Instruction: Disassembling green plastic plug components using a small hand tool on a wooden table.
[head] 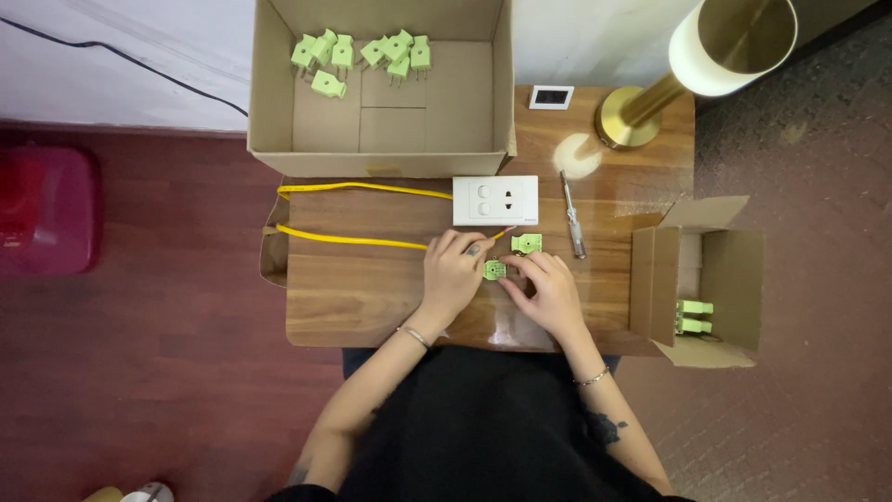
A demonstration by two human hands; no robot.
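The left hand (452,276) and the right hand (550,290) meet over the middle of the wooden tabletop (353,293), both curled around a small light-green plastic plug part (494,270). The left hand's fingers pinch it from its left side, while the right hand's fingertips (517,275) touch it from the right; whether the right hand truly grips it cannot be told. This part lies just below the white rectangular wall socket plate (495,200), which serves as the landmark here.

A second light-green plug part (527,244) lies just below the plate's right end, near the right hand's knuckles. A yellow cable (353,239) runs in two strands to the left of the plate, its stripped end reaching toward the left hand's fingers. A small screwdriver with a clear handle (572,216) lies just right of the plate.

Above and left of the plate stands a large open cardboard box (279,102) holding several assembled light-green plugs (362,54). Well to the right of the plate sits a smaller open cardboard box (734,279) with two more green plugs (694,316) inside. Up and to the right of the plate is a brass lamp base (628,119) with a white cylindrical shade (734,42), and a little white-framed display (551,97) lies above the plate.
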